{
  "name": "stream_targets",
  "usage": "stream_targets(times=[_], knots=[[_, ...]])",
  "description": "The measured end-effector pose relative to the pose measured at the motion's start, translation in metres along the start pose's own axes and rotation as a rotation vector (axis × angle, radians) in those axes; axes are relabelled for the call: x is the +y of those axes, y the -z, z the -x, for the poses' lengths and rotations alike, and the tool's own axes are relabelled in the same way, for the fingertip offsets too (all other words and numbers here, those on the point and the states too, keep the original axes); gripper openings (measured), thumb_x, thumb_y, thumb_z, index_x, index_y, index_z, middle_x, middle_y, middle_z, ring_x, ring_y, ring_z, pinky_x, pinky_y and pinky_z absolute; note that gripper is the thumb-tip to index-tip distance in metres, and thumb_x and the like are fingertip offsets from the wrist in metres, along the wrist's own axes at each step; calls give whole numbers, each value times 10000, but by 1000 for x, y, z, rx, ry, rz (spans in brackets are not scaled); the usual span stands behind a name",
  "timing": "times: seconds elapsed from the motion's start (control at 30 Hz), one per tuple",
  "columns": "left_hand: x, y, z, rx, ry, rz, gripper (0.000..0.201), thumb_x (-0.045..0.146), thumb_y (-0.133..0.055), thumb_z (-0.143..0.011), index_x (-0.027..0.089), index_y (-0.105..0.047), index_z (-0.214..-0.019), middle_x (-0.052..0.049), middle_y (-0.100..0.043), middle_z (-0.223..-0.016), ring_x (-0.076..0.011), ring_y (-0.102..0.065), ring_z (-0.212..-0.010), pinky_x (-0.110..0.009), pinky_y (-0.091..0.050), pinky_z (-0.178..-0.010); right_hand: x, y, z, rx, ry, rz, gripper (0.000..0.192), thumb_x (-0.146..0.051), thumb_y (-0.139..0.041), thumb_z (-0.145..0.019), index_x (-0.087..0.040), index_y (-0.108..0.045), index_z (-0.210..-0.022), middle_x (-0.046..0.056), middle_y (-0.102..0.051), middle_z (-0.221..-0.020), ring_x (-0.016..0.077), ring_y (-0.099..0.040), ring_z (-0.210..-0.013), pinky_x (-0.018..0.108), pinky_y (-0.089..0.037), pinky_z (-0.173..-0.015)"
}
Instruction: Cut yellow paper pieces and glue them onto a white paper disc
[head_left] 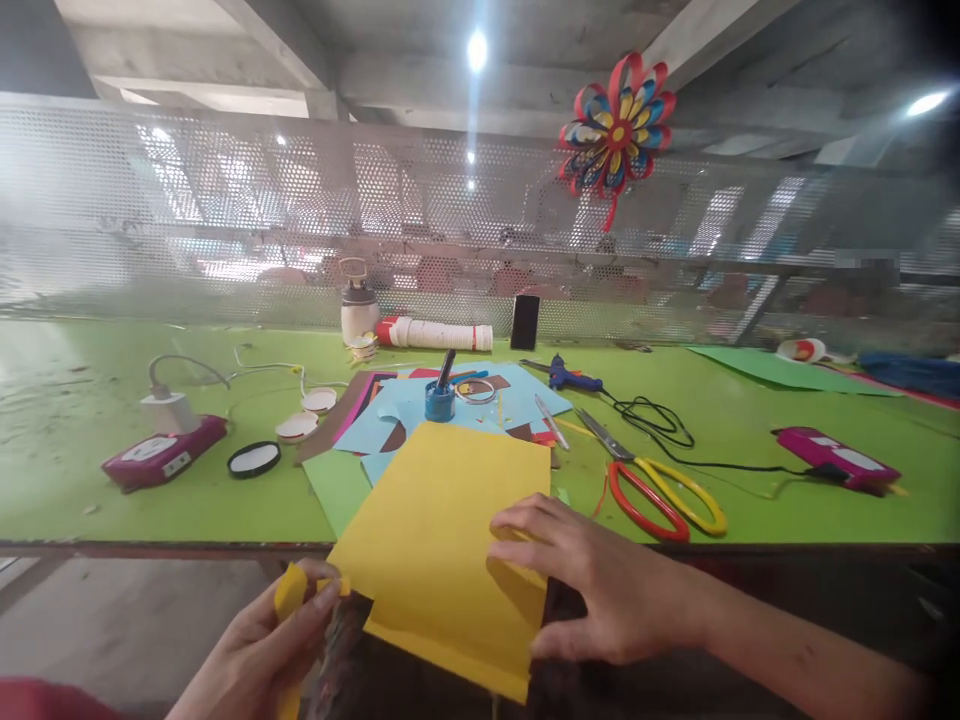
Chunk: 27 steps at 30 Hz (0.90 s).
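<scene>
A large yellow paper sheet (457, 510) lies partly on the green table and juts over its front edge toward me. My right hand (577, 575) rests at the sheet's right side, fingers spread over it and thumb near its lower right edge. Off the sheet's lower left corner, my left hand (289, 630) pinches a yellow paper strip (290, 590) between thumb and fingers. The strip curls around the fingers, and part of it hangs below. Large scissors (649, 485) with one red and one yellow handle lie open to the right of the sheet.
Coloured papers (352, 430) lie behind the sheet, with a blue jar (440, 400) holding a dark marker. A glue gun (574, 375) trails its cord to a magenta power block (836, 458). Another power block (165, 452) and a round black-rimmed disc (254, 459) are left. Stacked paper cups (442, 335) and a phone (525, 322) stand behind.
</scene>
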<state>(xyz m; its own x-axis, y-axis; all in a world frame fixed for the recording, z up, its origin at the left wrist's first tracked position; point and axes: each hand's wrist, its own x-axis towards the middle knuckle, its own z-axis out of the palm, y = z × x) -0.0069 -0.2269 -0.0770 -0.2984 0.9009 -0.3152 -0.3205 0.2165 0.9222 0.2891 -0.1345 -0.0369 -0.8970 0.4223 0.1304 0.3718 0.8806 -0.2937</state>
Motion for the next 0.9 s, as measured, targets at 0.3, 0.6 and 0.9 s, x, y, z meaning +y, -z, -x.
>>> stream_targets(times=[0.3,0.6,0.9], knots=[[8,-4,-11,-83,-169,-282,321,472,-790,-669,195,-631,-701,80,-386,-452,-75,-317,-416,-199,-220,-408,17,-35,-1,209,-15,286,371,-75,-512,-914,-91,-575,-1280,210,-597,-1288,335,-527,-1165,554,-468,-978],[14,-11,-18,-127,-166,-366,386,547,-706,-717,176,-600,-715,36,-519,-524,-115,-460,-506,-228,-312,-502,12,-16,14,45,42,169,601,-75,-575,-833,-158,-431,-1411,142,-486,-1432,291,-400,-1309,498,-396,-1088],[14,-4,-23,-139,-94,-226,367,507,-742,-707,172,-602,-761,37,-571,-542,-92,-474,-490,-213,-304,-524,25,-30,1,204,97,156,339,-68,-456,-942,-145,-553,-1257,150,-603,-1253,269,-508,-1131,475,-468,-955]])
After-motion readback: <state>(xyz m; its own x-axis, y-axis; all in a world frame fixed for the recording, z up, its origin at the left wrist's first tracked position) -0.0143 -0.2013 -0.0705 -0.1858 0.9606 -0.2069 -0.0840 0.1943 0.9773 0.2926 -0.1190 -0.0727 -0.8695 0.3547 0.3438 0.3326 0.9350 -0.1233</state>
